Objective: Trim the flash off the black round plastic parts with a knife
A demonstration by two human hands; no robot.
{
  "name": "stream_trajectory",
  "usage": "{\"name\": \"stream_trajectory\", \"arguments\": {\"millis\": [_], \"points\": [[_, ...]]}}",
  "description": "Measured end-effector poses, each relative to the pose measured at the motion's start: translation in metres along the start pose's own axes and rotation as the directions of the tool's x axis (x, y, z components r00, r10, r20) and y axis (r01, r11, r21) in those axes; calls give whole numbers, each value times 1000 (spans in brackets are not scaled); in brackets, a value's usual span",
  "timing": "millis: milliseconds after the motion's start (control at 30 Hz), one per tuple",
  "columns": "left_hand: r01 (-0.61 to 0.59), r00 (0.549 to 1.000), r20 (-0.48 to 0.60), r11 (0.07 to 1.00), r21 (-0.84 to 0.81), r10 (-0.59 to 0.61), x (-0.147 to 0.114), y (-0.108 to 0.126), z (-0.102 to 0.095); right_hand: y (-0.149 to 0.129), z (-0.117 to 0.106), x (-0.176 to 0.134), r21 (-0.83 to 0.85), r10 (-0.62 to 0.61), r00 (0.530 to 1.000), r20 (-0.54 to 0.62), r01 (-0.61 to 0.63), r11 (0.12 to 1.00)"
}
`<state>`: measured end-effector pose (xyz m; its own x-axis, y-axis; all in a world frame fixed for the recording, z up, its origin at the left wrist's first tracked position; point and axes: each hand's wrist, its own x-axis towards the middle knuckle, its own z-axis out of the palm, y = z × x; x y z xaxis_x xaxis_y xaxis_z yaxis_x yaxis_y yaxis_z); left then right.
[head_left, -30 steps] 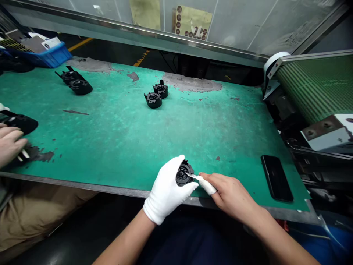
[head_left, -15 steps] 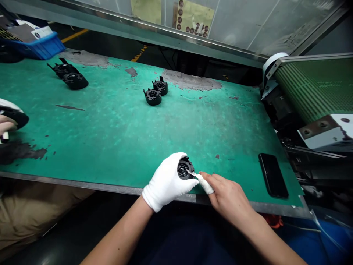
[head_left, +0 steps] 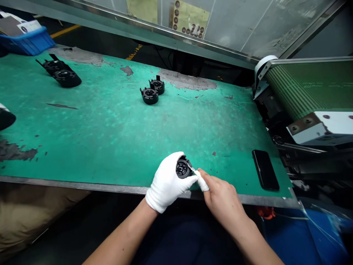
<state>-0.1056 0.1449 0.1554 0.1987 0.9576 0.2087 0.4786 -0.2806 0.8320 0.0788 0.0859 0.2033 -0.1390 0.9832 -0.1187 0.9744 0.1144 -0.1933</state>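
My left hand (head_left: 168,182), in a white glove, is wrapped round a small round black plastic part (head_left: 182,168) above the table's front edge. Its open face, with ribs and rings inside, is turned up towards me. My right hand (head_left: 223,191) is closed on a small metal blade (head_left: 191,167), whose tip meets the part's upper right rim. White material covers the spot at the right thumb; whether it wraps the thumb or the blade's handle I cannot tell. Two similar round black parts (head_left: 150,96) stand touching on the green table (head_left: 110,140).
Larger black parts (head_left: 66,75) lie at the back left, near a blue basket (head_left: 30,42). A phone (head_left: 265,170) rests at the right. Beyond it stands a green conveyor belt (head_left: 311,84). A seated person's leg (head_left: 33,217) shows at lower left.
The blade tip has shifted from inside the part to its upper right rim. The neighbour's hand at the far left has left view. The whole view has swung slightly right.
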Motion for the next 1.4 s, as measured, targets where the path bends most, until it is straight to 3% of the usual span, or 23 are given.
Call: {"name": "stream_trajectory", "arguments": {"millis": [233,333,433,533,633,733,800,900,1100,1233,1400], "points": [[-24,1000,-8,998,56,25,1,2,-2,20,-7,-2,267,-26,998,-61,42,963],[-59,993,104,994,91,50,11,2,-12,32,-15,6,316,-84,996,-27,89,944],[-150,956,269,984,94,120,24,1,-29,37,-21,17,339,-190,981,47,164,926],[-234,925,334,965,119,183,28,3,-41,36,-24,28,328,-253,962,97,210,921],[-139,956,276,982,126,100,19,6,-37,34,-23,39,288,-281,953,116,239,927],[36,985,167,996,77,-48,8,8,-22,35,-20,48,276,-323,936,138,277,921],[83,989,119,995,49,-89,4,8,-13,37,-18,53,288,-350,924,153,297,911],[52,995,87,998,32,-54,5,8,-7,39,-15,58,278,-357,919,168,303,912],[-15,1000,28,998,58,13,8,10,-8,37,-13,58,207,-253,960,123,224,952],[-56,998,17,995,88,55,6,7,-5,34,-22,51,228,-280,948,150,242,943],[-81,997,5,989,121,80,5,4,-3,26,-36,50,71,-247,940,236,237,969]]}}
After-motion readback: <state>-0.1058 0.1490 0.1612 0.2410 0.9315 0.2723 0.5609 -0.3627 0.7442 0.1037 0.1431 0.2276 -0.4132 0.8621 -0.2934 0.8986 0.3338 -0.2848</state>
